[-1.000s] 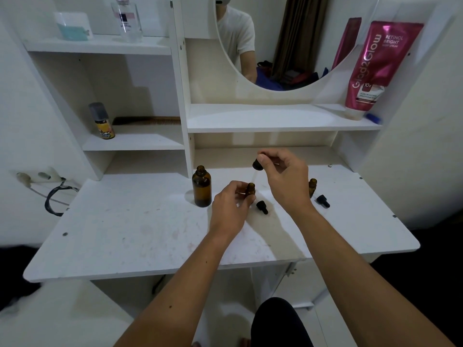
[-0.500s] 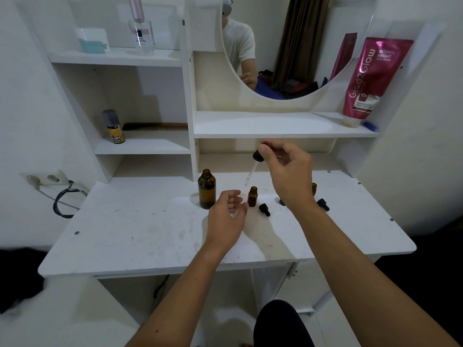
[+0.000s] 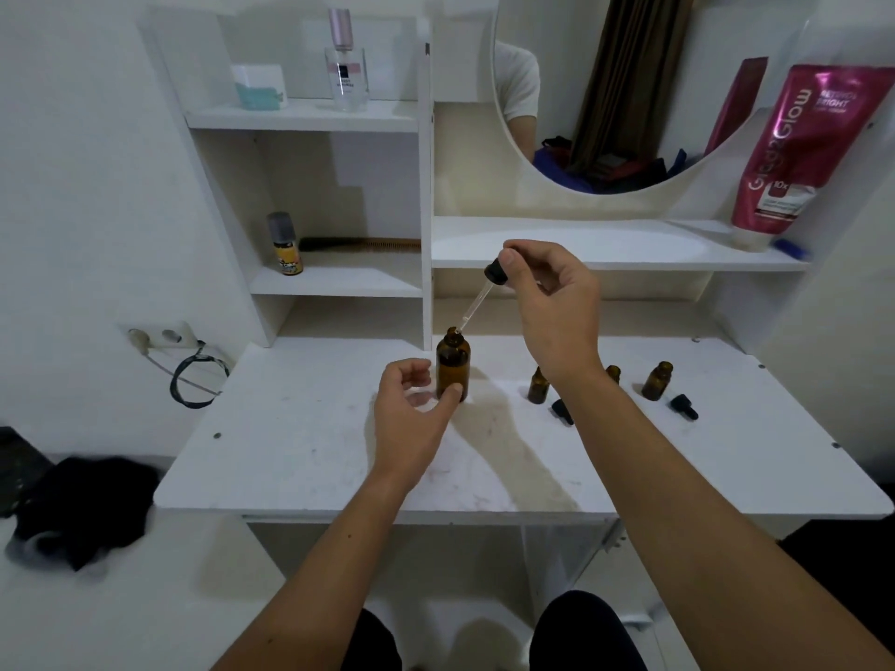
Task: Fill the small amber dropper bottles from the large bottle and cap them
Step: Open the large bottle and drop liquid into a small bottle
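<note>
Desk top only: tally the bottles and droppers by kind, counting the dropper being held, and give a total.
Large amber bottle: 1
Small amber bottles: 3
Loose black dropper caps on the desk: 2
Dropper pinched in the right hand, tip at the large bottle's mouth: 1
Total: 7
</note>
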`<state>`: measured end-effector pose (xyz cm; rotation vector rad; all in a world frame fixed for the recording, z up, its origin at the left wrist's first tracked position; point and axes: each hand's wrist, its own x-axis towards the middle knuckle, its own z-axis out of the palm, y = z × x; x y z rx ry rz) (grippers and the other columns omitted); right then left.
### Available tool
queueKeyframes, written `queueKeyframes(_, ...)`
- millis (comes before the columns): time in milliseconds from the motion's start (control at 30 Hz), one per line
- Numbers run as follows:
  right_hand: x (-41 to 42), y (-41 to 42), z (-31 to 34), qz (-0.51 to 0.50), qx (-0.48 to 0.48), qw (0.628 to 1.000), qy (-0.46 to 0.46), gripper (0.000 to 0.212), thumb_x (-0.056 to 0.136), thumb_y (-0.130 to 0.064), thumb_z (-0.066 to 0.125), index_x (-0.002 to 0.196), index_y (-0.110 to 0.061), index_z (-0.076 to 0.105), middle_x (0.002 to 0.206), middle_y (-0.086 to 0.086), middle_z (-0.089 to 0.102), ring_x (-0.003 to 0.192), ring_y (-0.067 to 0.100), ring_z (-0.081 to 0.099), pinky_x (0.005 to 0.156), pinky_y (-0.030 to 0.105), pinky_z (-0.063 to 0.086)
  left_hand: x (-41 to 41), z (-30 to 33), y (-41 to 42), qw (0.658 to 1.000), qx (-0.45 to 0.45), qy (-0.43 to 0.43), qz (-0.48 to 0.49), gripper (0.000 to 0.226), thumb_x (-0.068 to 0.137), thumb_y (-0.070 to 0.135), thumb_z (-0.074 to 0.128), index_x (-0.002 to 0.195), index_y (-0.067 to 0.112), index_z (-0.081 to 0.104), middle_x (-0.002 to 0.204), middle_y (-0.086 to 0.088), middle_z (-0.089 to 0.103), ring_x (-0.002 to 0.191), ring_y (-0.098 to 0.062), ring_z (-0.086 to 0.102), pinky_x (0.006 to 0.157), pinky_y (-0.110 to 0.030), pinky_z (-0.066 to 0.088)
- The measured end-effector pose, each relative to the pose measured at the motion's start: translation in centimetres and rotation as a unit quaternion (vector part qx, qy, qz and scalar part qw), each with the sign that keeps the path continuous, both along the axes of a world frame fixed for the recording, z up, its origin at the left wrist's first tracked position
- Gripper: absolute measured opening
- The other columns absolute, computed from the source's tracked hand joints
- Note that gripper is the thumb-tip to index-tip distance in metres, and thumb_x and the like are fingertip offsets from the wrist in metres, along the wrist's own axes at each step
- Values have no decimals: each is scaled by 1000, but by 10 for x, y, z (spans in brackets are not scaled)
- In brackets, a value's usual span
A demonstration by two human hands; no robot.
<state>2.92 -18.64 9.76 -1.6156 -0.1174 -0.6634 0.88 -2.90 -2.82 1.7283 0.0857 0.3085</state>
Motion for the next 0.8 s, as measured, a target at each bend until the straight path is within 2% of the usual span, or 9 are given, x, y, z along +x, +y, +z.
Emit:
queueKeyframes(100,4,4,0,2,-7,1000,-2,12,100,-18,73,111,-20,77,103,-9,78,100,4,75,93,21,60,12,-2,-1,999,10,14,-29,66,79,34,89,134,32,52,136,10,59,116,-14,60,96,-27,53)
queueKeyframes(167,7,5,-1,5,-25,1000,-1,13,99,-19,73,112,-16,77,103,-9,77,98,1,74,89,16,58,19,-2,-2,999,11,17,-48,68,80,31,89,137,31,52,141,10,58,121,-14,58,101,-29,50)
queueKeyframes(333,15,9,-9,36,-93,995,22,16,98,-20,76,112,-15,78,104,-7,78,96,2,74,86,13,56,27,-4,-2,998,25,12,-61,55,84,26,85,132,27,57,128,12,67,119,-13,62,107,-32,50)
queueKeyframes(500,21,15,-24,46,-138,987,62,10,96,-18,78,105,-13,79,92,-11,76,82,-11,69,78,5,52,28,-5,0,998,26,2,-60,54,83,28,86,130,27,59,123,13,68,113,-11,65,102,-27,52)
queueKeyframes(600,23,16,-32,47,-132,986,94,3,95,-18,79,97,-17,79,88,-12,76,80,-9,69,77,6,52,27,-5,0,998,31,-1,-60,54,83,27,86,130,27,58,122,13,68,113,-11,64,104,-30,53)
queueKeyframes(700,24,18,-37,40,-148,984,95,5,94,-17,80,92,-21,77,87,-10,75,80,-1,70,77,9,53,27,-6,-1,998,34,-3,-58,54,84,27,86,129,28,57,121,14,67,113,-11,64,105,-33,53)
queueKeyframes(800,23,20,-37,30,-163,982,93,3,93,-16,80,92,-18,78,86,-11,73,77,-4,67,74,7,52,27,-5,-1,998,36,-5,-57,53,84,26,86,129,25,58,123,10,69,113,-13,65,106,-36,53)
